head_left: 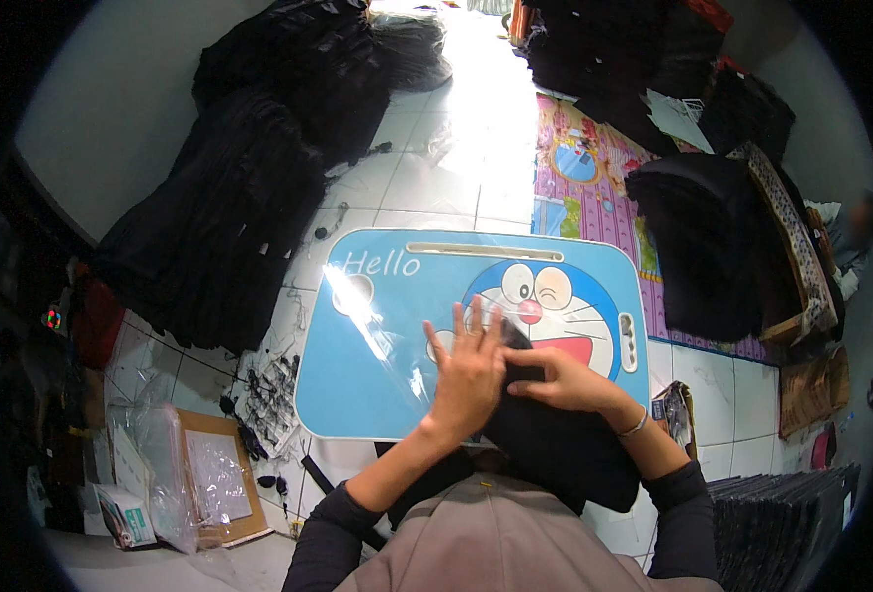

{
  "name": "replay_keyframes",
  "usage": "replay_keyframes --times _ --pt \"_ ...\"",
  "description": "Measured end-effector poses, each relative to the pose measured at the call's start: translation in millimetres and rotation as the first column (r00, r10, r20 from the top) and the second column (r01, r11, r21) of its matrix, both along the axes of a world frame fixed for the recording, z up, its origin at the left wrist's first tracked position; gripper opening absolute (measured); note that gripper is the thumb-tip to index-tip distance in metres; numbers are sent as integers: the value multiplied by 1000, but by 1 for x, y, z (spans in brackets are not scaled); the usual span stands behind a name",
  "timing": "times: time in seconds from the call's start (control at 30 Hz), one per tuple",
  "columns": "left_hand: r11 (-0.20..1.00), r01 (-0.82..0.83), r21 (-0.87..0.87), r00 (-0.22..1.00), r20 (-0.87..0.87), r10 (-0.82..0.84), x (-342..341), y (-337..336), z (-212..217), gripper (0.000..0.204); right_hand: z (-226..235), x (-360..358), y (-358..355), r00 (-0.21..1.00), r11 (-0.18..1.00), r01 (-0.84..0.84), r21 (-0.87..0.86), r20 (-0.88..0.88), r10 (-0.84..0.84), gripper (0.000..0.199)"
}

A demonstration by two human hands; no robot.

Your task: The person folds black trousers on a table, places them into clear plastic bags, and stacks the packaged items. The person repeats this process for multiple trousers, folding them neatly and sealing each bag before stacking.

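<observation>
left hand (469, 367) flat, pressing clear bag (397, 326) | right hand (563, 380) pinching black cloth (555, 434) | both on blue cartoon board (377, 365), near-centre on the floor | cloth looks partly under the bag, mostly hanging out near me | black stacks (249, 187) far left

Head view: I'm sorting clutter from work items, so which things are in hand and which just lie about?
In hand: left hand, right hand, folded black cloth, clear plastic bag, blue cartoon lap table.

Lying about: black garment piles, cardboard box, colourful mat.
</observation>
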State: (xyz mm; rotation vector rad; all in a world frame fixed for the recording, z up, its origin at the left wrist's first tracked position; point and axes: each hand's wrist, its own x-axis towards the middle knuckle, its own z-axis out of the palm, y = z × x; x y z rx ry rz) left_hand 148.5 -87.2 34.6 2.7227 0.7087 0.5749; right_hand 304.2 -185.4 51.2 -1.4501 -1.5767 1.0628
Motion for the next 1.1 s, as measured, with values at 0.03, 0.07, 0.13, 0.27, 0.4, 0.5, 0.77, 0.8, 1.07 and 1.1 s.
replay_keyframes --times 0.03,0.07,0.13,0.27,0.4,0.5,0.77,0.8,1.07,1.1 --pt "998 61 -33 998 7 -60 1 -9 5 54 -5 4 0 998 994 -50 -94 34 54 54" --pt "976 166 -143 981 128 -148 0 -17 11 54 -10 7 1 987 977 -19 -214 153 53 48" --pt "928 287 -236 946 224 -235 -1 -27 17 54 -25 12 3 1000 992 -17 129 26 14 50" --pt "953 280 -113 952 163 -260 11 -16 12 67 -56 13 5 948 974 117 196 269 -168 72" --pt "940 174 -292 928 -270 -256 27 17 -3 69 -58 12 -23 869 944 316 94 370 -328 68" --pt "803 340 -490 931 298 -211 1 35 -5 58 -37 22 -75 829 854 478 -205 427 -361 46" --pt "91 -109 -990 907 -62 418 -108 18 -25 58 -41 30 -240 661 666 472 -578 -269 -701 45" --pt "-16 -9 -1000 930 -15 368 -102 4 -33 59 -49 21 -248 650 654 472 -591 -268 -712 48" --pt "-183 174 -968 969 135 206 -82 -12 -47 33 -33 -51 -211 424 514 407 -755 -342 -838 35" --pt "-203 175 -963 972 136 190 -83 -9 -45 32 -23 -52 -202 370 531 472 -704 -388 -844 28"
